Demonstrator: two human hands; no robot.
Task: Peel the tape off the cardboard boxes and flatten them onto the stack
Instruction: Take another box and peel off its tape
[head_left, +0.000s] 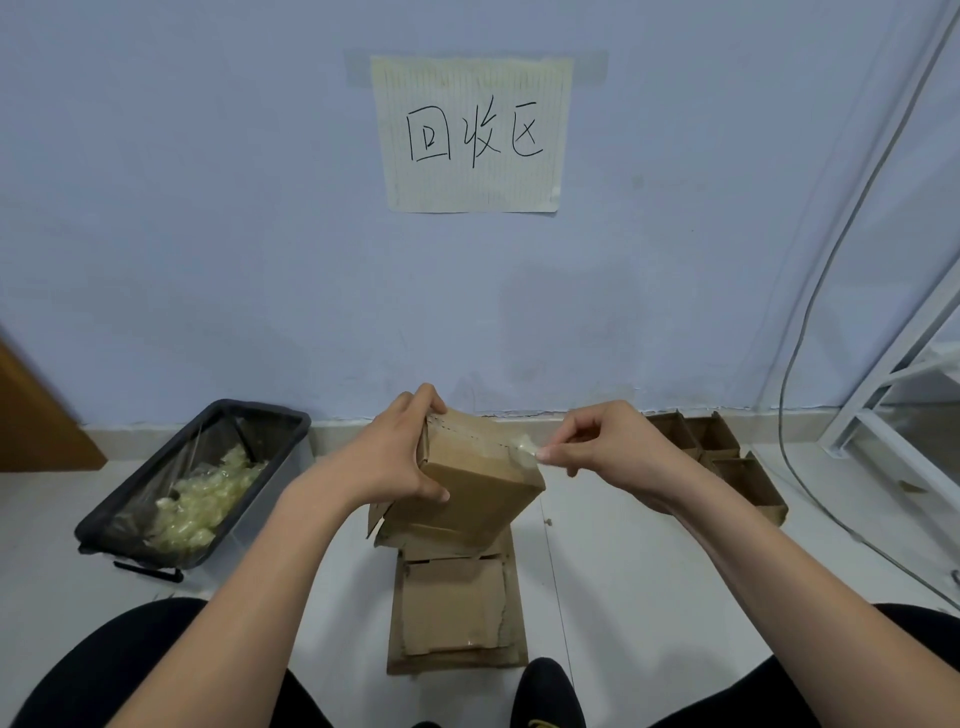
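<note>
Our left hand (400, 457) grips the light, stiff box (478, 483) — right hand (608, 447) pinches thin, likely tear-prone tape (524, 446) at its corner.

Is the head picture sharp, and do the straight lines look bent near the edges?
Head view: light is soft and even, without glare; the box and tape in the hands look fairly sharp; the white frame and cable on the right curve from wide-angle distortion.

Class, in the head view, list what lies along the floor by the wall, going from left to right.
Black bin of peeled tape → left hand → cardboard box → right hand → unflattened boxes → white frame.
</note>
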